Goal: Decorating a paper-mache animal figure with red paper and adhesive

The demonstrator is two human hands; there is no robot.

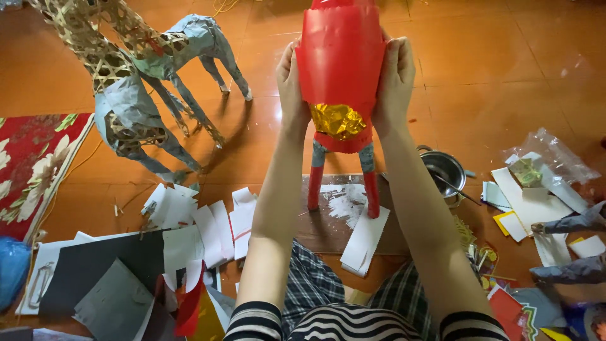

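Above the floor (505, 57): red figure (341, 57), gold patch, legs on board (328, 227). Left hand (289, 82) and right hand (394, 79) clamp its sides.

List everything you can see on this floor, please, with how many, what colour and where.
Paper-covered figure: one, red with a gold foil patch, held upright at centre, legs on a board.
Board: one, brown, under the figure's legs.
Woven animal frames: two, tan cane partly covered in grey paper, upper left.
Paper strips: many, white, lower centre-left.
Paper sheets: several, grey, black and red, bottom left.
Mat: one, red with flowers, left edge.
Metal pot: one, silver, right of centre.
Paper scraps: many, white and yellow, right side.
Left hand: flat against the figure's left side.
Right hand: flat against its right side.
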